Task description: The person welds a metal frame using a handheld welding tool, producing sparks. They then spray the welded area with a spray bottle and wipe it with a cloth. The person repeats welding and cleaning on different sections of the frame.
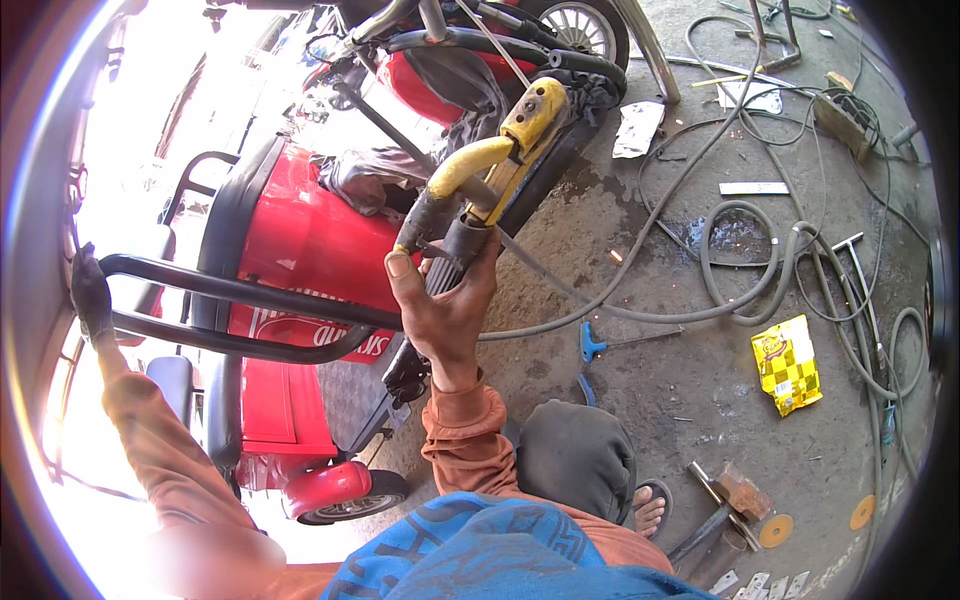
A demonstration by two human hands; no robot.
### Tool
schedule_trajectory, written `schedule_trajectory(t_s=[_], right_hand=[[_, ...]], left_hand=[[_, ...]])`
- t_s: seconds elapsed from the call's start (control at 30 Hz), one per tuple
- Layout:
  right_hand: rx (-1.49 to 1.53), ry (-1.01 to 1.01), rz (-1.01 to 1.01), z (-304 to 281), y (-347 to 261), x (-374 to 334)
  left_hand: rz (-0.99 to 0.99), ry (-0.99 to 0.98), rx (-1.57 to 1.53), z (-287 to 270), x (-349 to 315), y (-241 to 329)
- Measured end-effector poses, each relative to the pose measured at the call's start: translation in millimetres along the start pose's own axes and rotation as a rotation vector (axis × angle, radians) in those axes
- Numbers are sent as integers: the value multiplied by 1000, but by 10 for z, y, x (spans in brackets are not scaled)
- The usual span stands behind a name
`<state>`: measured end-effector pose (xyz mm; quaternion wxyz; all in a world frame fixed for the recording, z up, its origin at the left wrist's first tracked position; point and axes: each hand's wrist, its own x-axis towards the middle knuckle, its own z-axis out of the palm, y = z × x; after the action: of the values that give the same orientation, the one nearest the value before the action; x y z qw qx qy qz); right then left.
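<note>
Wrapped around the grey lower section of a yellow-and-grey tool (pixel 468 168), the right hand (pixel 450 300) has it, thumb up one side and fingers folding behind! That's the head view, the only one reaching me from out here. The tool sits mid-picture, slanting with its yellow end away from the wearer, beside the red vehicle panel (pixel 320 235); whether it touches anything beyond, I can't tell. Holding it low looks like a choice that leaves the yellow end clear of the palm.

Over to the far left: the left hand (pixel 90 295), dark and apparently gloved, reaches right beside the ends of the black tubular bars (pixel 260 292). Spread or closed? I can't tell at this bent rim; I'd guess it's out there for steadiness.

Down on the floor, grey hose (pixel 700 310) loops across the concrete, probably left slack for reach. A blue-handled tool (pixel 590 343) lies near the wearer's knee (pixel 577 455), perhaps handy there, while a yellow packet (pixel 787 366) lies farther right, well apart from both hands.
</note>
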<state>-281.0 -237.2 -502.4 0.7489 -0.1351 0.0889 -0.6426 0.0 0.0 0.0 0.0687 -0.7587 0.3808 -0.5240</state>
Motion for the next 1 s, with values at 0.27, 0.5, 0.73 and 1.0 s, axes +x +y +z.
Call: schedule_trajectory(t_s=[0.27,0.5,0.73,1.0], right_hand=[[13,-16,30,-33,33,12],[-340,-17,-244,-5,59,-5],[-520,-69,-232,51,204,-87],[-121,79,-41,-79,197,-108]], left_hand=[[-15,23,-37,81,-70,-13],[-24,5,-2,21,-21,-8],[9,-5,-22,19,16,-21],[56,-4,70,36,36,-113]])
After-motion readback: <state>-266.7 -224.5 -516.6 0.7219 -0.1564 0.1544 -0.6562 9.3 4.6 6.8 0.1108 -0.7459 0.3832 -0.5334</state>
